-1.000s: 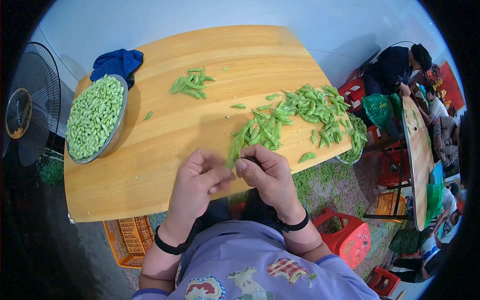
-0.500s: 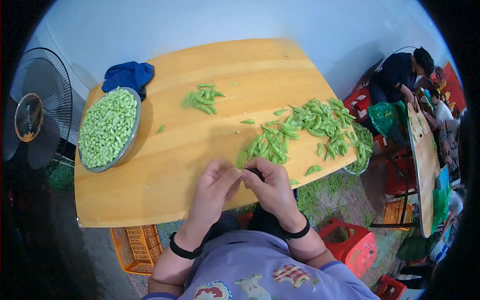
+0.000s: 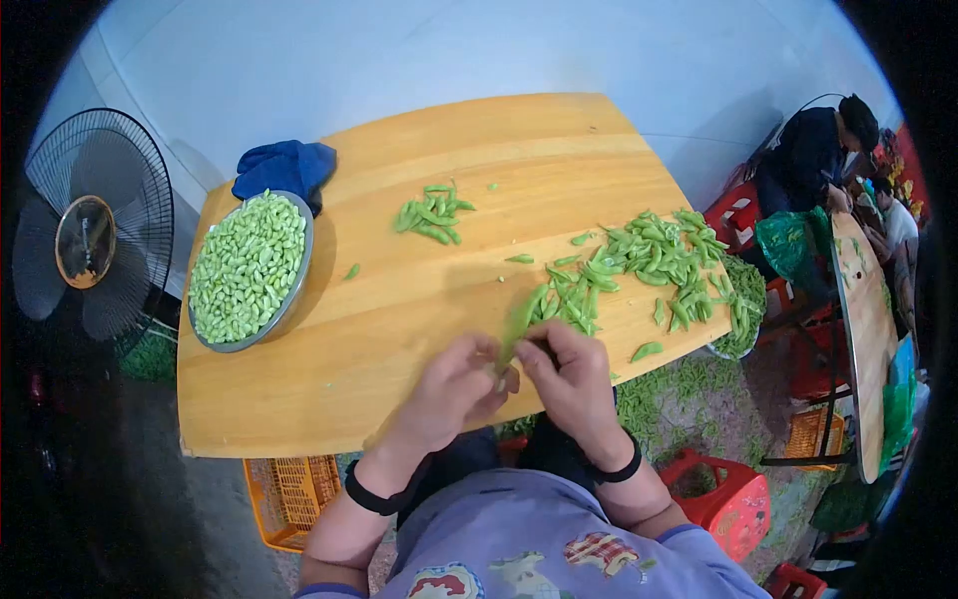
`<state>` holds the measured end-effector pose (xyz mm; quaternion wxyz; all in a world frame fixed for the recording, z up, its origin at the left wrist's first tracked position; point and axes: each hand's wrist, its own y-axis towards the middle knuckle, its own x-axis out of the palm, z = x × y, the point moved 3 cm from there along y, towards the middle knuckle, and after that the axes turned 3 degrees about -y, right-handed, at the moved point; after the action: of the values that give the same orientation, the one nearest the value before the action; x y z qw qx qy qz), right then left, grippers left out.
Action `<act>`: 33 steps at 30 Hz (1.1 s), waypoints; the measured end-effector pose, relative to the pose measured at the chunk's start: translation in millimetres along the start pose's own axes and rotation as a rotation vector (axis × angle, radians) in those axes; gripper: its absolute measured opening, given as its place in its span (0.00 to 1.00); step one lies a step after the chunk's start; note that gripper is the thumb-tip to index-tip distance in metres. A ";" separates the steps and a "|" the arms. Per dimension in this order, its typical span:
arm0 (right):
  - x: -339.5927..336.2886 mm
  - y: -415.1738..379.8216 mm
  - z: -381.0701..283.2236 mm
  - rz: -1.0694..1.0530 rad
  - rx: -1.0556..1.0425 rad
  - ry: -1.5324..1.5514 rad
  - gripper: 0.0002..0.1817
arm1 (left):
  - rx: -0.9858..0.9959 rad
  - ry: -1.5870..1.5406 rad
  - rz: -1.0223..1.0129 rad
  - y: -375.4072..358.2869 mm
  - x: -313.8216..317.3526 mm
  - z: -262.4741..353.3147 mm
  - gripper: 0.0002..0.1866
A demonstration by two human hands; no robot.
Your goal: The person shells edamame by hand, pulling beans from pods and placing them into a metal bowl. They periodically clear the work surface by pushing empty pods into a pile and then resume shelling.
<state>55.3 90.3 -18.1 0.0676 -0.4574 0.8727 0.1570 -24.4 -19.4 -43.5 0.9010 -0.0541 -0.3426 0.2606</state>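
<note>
My right hand pinches a green edamame pod, blurred by motion, above the table's near edge. My left hand is curled at the lower end of the same pod, fingertips closed against it; its palm is hidden. Just beyond my hands, a heap of edamame pods spreads over the right side of the wooden table. A smaller pile of pods lies farther back. On the left stands a metal bowl full of shelled green beans.
A blue cloth lies behind the bowl, and a fan stands at left. Below are an orange crate and a red stool. A pod-filled container sits at right. People work at another table.
My head view has shifted, so the scene sits slightly right and lower. My hands have moved a little apart, and the pod now stands up from my right fingers.
</note>
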 end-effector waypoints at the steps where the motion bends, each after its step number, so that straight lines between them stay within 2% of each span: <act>1: -6.6 4.9 0.8 0.060 -0.034 -0.207 0.10 | -0.002 0.005 -0.002 3.4 -5.6 0.2 0.07; 3: -17.8 25.4 18.7 0.110 0.011 -0.203 0.12 | -0.113 0.085 -0.020 16.0 -23.5 -3.5 0.05; 5: -29.8 34.3 34.7 0.201 0.062 -0.263 0.17 | 0.024 0.247 0.184 42.1 -43.4 35.2 0.04; 7: -36.5 34.1 30.8 0.222 0.115 -0.229 0.16 | 0.180 0.912 0.332 74.3 -54.0 70.1 0.07; 9: -39.7 29.7 27.2 0.238 0.171 -0.192 0.15 | 0.539 1.459 0.369 94.5 -62.9 89.9 0.07; 10: -39.1 27.8 26.9 0.179 0.204 -0.067 0.13 | 0.544 1.459 0.369 109.0 -79.7 89.7 0.07; 11: -38.8 25.6 26.3 0.120 0.238 0.058 0.11 | 0.615 1.619 0.385 124.5 -96.9 86.9 0.07; 12: -40.8 23.1 22.8 0.121 0.236 0.057 0.11 | 0.685 1.778 0.401 129.4 -93.7 90.2 0.07; 14: -36.5 16.9 19.0 -0.060 0.302 0.069 0.08 | 0.639 1.827 0.366 135.7 -95.4 92.2 0.07; 15: -35.7 14.1 18.7 -0.100 0.258 0.064 0.07 | 0.588 1.875 0.329 136.1 -93.0 91.6 0.08; 19: -32.9 12.5 16.9 -0.186 0.208 -0.004 0.07 | 0.559 1.923 0.340 134.7 -96.1 92.4 0.07; 21: -29.8 13.9 7.9 -0.159 -0.075 -0.191 0.14 | 0.621 1.820 0.323 126.6 -94.1 90.4 0.07; 22: -26.6 14.3 7.5 -0.155 -0.073 -0.194 0.14 | 0.623 1.819 0.317 118.2 -87.8 87.5 0.07; 24: -20.1 13.6 -2.1 -0.093 -0.376 -0.346 0.25 | 0.215 1.308 0.059 99.7 -76.2 69.8 0.08; 25: -17.2 16.6 -6.9 -0.194 -0.388 -0.417 0.31 | 0.210 1.301 0.046 86.3 -59.5 67.9 0.08; 26: -16.7 17.7 -5.4 -0.194 -0.376 -0.424 0.31 | 0.091 1.153 -0.055 71.1 -38.7 63.6 0.07; 27: -12.8 16.9 -2.0 -0.249 -0.434 -0.568 0.31 | -0.026 1.003 -0.151 59.0 -24.4 59.6 0.08; 28: -8.1 15.1 2.7 -0.304 -0.494 -0.712 0.30 | -0.030 0.998 -0.159 51.8 -17.9 59.9 0.08; 30: -1.5 10.4 7.6 -0.327 -0.537 -0.757 0.31 | -0.228 0.878 -0.193 41.6 -13.2 53.0 0.08; 31: -0.1 8.6 6.1 -0.263 -0.526 -0.726 0.27 | -0.228 0.869 -0.195 39.8 -15.2 51.7 0.08; 33: 1.4 6.0 8.0 -0.200 -0.514 -0.696 0.24 | -0.309 0.604 -0.158 35.9 -21.2 50.7 0.08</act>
<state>49.4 95.1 -24.7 0.2564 -0.4616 0.6818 0.5063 -86.1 -3.4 -27.3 0.9603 -0.2378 -0.0989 0.1073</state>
